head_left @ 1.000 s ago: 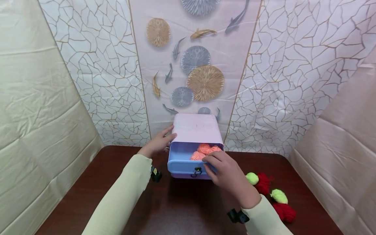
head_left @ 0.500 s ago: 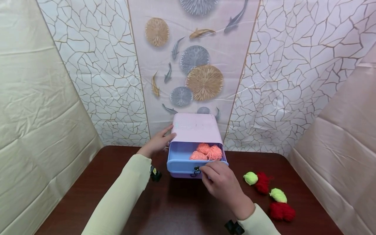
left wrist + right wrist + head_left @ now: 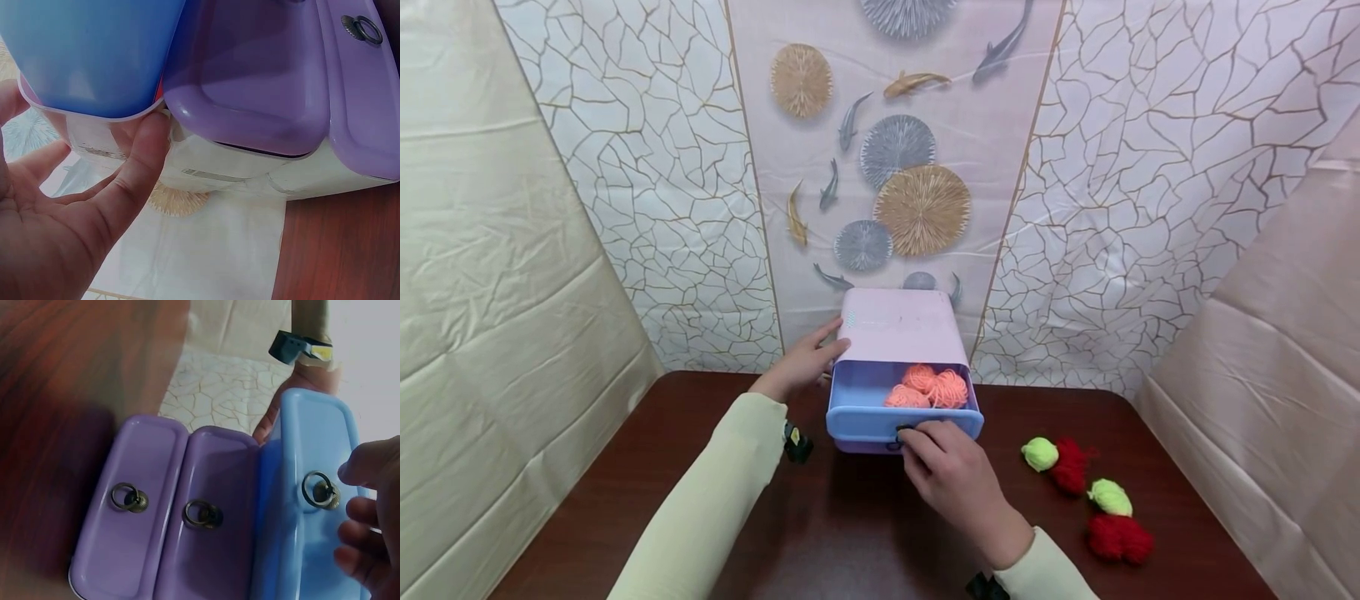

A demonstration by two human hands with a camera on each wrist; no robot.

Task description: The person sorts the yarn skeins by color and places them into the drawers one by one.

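Observation:
A small drawer cabinet (image 3: 901,325) with a pale pink top stands at the back of the table. Its blue top drawer (image 3: 859,423) is pulled out, with peach yarn balls (image 3: 947,389) inside. My left hand (image 3: 801,365) rests against the cabinet's left side, fingers spread; the left wrist view shows the same hand (image 3: 81,206) touching the pink shell. At the front of the drawer, my right hand (image 3: 951,475) has its fingertips by the metal ring pull (image 3: 320,490). In the right wrist view its fingers are bent beside the ring, not hooked through it.
Two purple drawers (image 3: 219,544) below the blue one are closed, each with its own ring pull. To the right on the dark wooden table (image 3: 760,533) lie yellow-green yarn balls (image 3: 1040,454) and red yarn bundles (image 3: 1120,538). Patterned cloth (image 3: 1075,208) hangs behind.
My right hand has moved from the drawer's right rim, over the peach yarn, down and left to the ring pull. The left hand and the drawer stay where they were.

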